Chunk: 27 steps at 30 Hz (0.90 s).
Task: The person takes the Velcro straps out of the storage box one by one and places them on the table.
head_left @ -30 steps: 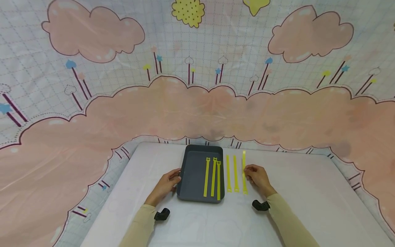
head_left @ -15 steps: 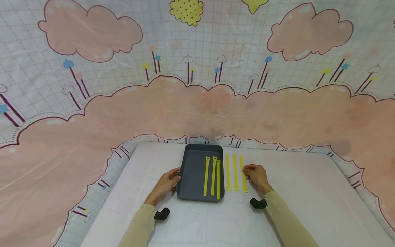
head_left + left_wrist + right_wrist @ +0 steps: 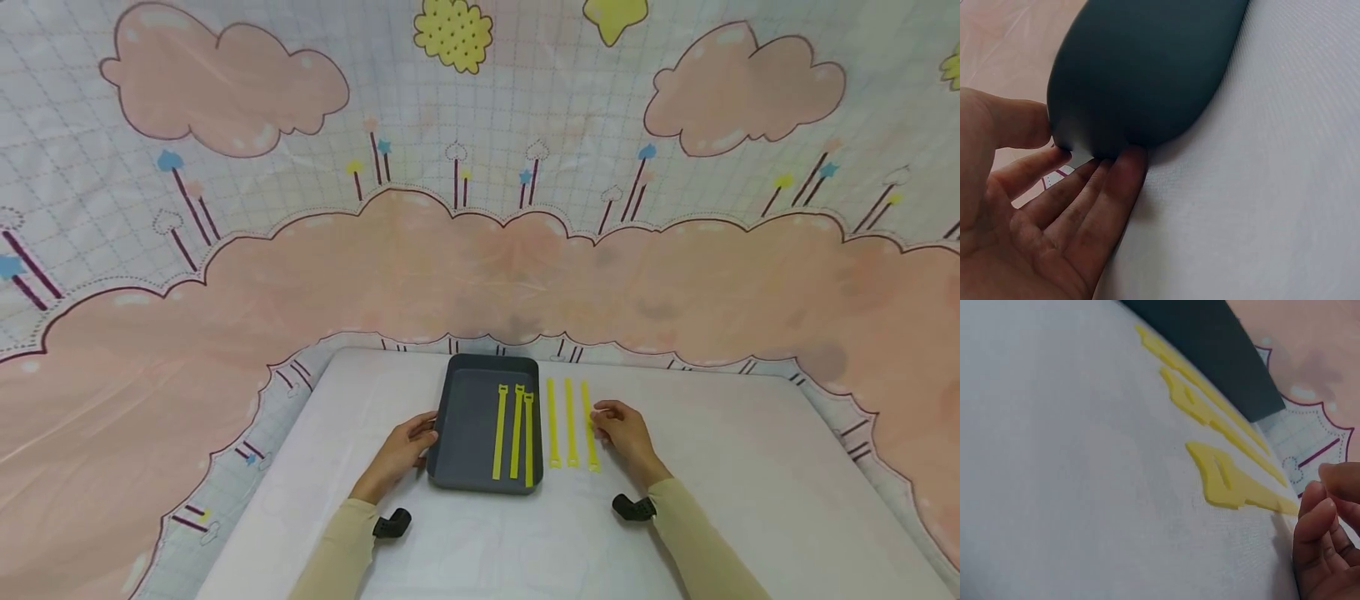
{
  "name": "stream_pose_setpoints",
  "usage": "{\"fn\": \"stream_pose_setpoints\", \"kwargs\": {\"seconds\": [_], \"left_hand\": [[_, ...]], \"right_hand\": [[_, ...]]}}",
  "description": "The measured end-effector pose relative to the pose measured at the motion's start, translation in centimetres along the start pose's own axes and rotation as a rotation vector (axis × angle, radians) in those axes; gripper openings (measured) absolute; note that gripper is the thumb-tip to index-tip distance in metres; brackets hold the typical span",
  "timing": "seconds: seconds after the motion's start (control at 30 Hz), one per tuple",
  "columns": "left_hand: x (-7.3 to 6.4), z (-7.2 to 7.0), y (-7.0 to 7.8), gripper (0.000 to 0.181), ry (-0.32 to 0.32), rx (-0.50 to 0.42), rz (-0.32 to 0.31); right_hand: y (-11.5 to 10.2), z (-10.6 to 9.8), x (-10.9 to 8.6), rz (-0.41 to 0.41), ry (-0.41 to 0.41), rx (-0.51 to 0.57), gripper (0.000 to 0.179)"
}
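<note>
The dark grey tray (image 3: 468,425) lies on the table, and my left hand (image 3: 401,454) grips its left side. In the left wrist view the thumb presses the tray's wall (image 3: 1141,69) while the fingers bend against its lower edge. Inside the tray, on its right half, lie three yellow slotted straps, one being the leftmost strap (image 3: 500,433). Right of the tray are three more: a near strap (image 3: 552,425), a middle strap (image 3: 572,425) and an outer strap (image 3: 589,433). My right hand (image 3: 626,433) is beside the outer strap, fingers loosely bent; nothing shows between the fingertips.
A white-covered table (image 3: 750,475) extends to both sides and in front of the tray. Behind it hangs a printed cloth (image 3: 525,275) with pink clouds. A black wrist device (image 3: 633,507) is on the right wrist, another (image 3: 392,523) on the left.
The outer strap, its far end raised and held by my right hand at first, now lies flat and leans slightly left. My left hand keeps its place on the tray.
</note>
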<state>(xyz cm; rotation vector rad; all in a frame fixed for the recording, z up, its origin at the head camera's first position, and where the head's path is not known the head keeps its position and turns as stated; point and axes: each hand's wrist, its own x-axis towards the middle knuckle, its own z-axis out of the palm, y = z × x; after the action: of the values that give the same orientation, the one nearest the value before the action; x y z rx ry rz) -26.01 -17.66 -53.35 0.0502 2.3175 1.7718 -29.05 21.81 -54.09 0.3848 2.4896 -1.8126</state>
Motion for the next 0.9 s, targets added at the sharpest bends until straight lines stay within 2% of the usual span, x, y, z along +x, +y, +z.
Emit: {"fn": "stream_pose_setpoints", "kwargs": {"seconds": [0.2, 0.33, 0.9], "left_hand": [[-0.2, 0.0, -0.2, 0.048, 0.010, 0.005, 0.001], [-0.2, 0.1, -0.1, 0.048, 0.003, 0.006, 0.007], [0.0, 0.2, -0.2, 0.047, 0.021, -0.019, -0.006]], "right_hand": [[-0.1, 0.3, -0.6, -0.036, -0.003, 0.027, 0.028], [-0.6, 0.1, -0.8, -0.065, -0.003, -0.006, 0.026], [-4.3, -0.4, -3.7, -0.155, -0.058, 0.051, 0.034]]}}
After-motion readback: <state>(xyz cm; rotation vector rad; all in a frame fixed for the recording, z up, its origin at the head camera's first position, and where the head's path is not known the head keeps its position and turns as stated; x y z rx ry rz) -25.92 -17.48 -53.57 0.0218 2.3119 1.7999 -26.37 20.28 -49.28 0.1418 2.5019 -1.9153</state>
